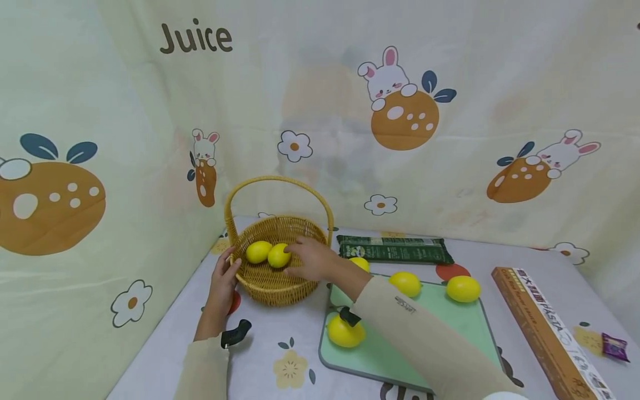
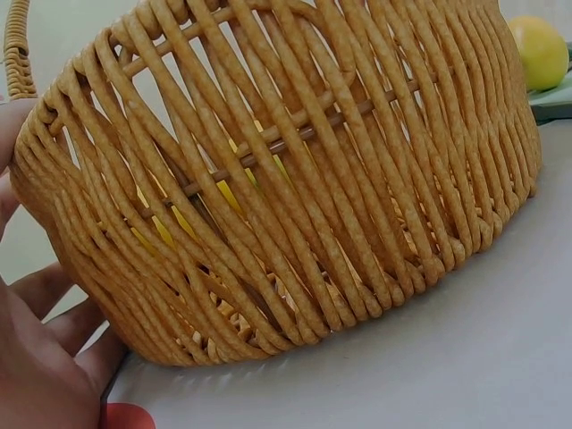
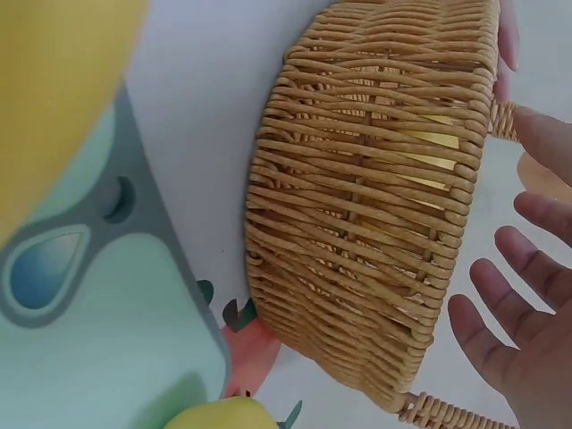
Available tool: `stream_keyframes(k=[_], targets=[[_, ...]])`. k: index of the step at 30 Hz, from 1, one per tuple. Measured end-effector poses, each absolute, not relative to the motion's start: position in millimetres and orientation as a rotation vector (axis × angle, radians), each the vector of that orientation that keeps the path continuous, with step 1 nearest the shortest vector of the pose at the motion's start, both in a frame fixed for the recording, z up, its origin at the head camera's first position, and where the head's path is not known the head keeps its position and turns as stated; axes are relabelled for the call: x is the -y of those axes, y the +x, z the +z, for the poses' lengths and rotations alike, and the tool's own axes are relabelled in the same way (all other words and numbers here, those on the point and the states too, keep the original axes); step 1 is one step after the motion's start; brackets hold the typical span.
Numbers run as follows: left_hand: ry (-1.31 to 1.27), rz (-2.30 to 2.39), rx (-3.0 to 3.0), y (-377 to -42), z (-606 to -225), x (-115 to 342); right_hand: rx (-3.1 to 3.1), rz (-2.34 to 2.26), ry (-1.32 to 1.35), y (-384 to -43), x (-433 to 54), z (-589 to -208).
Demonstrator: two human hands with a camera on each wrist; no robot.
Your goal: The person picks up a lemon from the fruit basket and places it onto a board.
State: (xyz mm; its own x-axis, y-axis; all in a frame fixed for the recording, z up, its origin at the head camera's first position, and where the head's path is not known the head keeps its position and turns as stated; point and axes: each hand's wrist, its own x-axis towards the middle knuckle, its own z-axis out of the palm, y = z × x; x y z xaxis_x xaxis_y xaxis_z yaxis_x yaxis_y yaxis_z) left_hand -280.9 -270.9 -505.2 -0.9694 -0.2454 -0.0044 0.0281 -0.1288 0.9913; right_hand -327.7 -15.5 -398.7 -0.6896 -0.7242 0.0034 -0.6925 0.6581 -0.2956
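Observation:
A wicker basket [image 1: 280, 289] with a tall arched handle stands toward the back of the table, with two yellow lemons, one on the left [image 1: 258, 252] and one on the right [image 1: 279, 256], inside it. My left hand [image 1: 223, 283] holds the basket's left rim, thumb over the edge and fingers against the outer side. Over the basket's right part reaches my right hand [image 1: 312, 258], its fingertips near the right lemon. In the right wrist view that hand [image 3: 536, 304] shows spread, extended fingers with nothing between them. Through the weave, the left wrist view gives yellow glimpses of lemon.
Right of the basket lies a green cutting board [image 1: 372, 355] with a grey edge. Several lemons [image 1: 346, 331] are on or beside it, partly behind my right forearm. A dark green packet [image 1: 395, 250] lies behind; a pasta box [image 1: 550, 333] and purple wrapped sweet [image 1: 615, 347] lie right.

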Motion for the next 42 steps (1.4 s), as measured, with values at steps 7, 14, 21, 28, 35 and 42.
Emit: stream_keyframes(k=[7,14,21,28,35,42], targets=[[0.242,-2.198,1.941,-283,-509,273,-2.744,-0.424,-1.148,-333,29,-401],[0.237,-2.183,1.950,-283,-509,273,-2.749,-0.459,-1.093,-338,43,-412],[0.241,-2.188,1.937,-283,-508,272,-2.806,-0.457,-1.070,-348,53,-431],[0.226,-2.195,1.925,-284,-508,273,-2.791,-0.458,-1.082,-359,60,-441],[0.223,-2.197,1.909,-285,-509,272,-2.770,-0.354,-1.098,-367,66,-447],[0.233,-2.191,1.910,-286,-511,274,-2.747,-0.346,-1.075,-366,70,-446]])
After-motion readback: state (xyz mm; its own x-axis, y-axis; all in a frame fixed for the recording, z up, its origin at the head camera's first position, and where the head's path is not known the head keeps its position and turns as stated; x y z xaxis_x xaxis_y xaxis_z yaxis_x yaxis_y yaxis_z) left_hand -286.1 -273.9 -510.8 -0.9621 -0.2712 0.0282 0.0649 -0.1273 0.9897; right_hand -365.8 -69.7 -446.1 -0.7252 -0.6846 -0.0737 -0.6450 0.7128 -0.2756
